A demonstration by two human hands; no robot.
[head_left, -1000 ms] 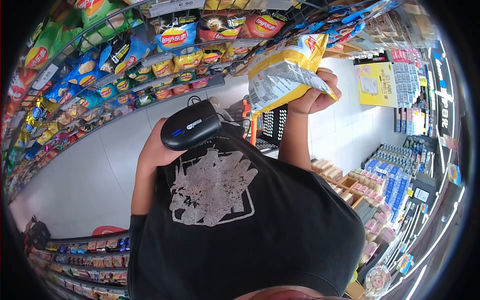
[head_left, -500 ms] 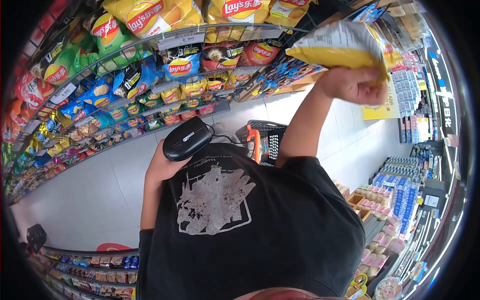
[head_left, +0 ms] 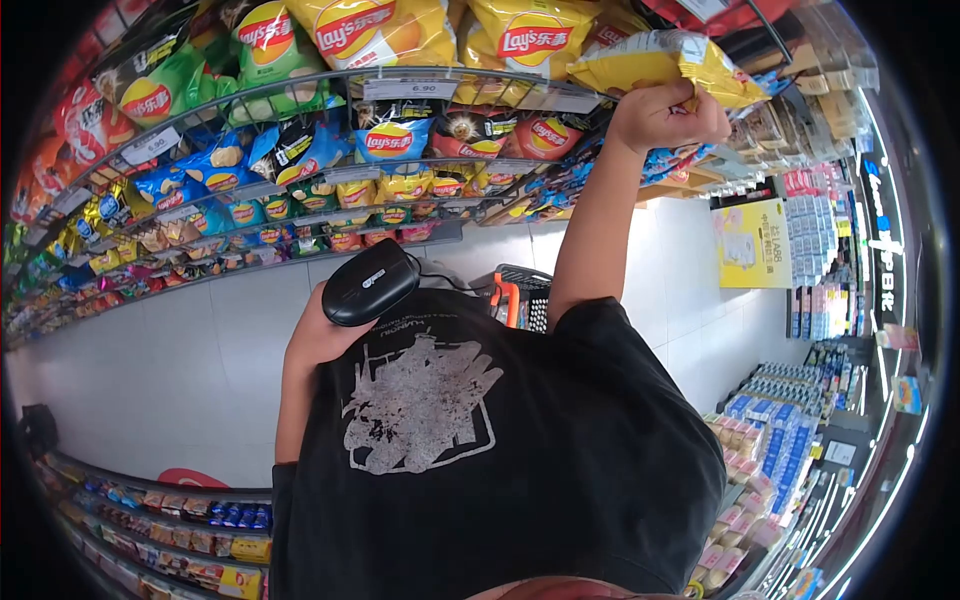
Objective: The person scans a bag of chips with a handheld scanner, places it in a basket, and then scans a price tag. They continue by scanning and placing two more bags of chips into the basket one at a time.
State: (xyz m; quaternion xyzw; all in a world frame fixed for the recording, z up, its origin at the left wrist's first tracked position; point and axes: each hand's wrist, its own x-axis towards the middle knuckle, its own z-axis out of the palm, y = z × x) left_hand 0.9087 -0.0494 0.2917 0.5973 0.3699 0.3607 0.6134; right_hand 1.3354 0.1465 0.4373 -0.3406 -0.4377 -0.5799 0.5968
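Note:
My right hand is closed on the edge of a yellow and silver chip bag, at the right end of the upper wire shelf, beside other yellow Lay's bags. Low in front of my chest, my left hand is wrapped round a black handheld scanner; its fingers are mostly hidden beneath the scanner. A dark cable runs from the scanner towards the basket.
A dark basket with an orange handle stands beyond my chest. Wire shelves with price labels curve across the top left. Stacked goods and a yellow sign are at the right; more shelves lie lower left.
My right hand has moved left and up with the chip bag, closer to the upper shelf. The view has shifted slightly. My left hand still holds the scanner.

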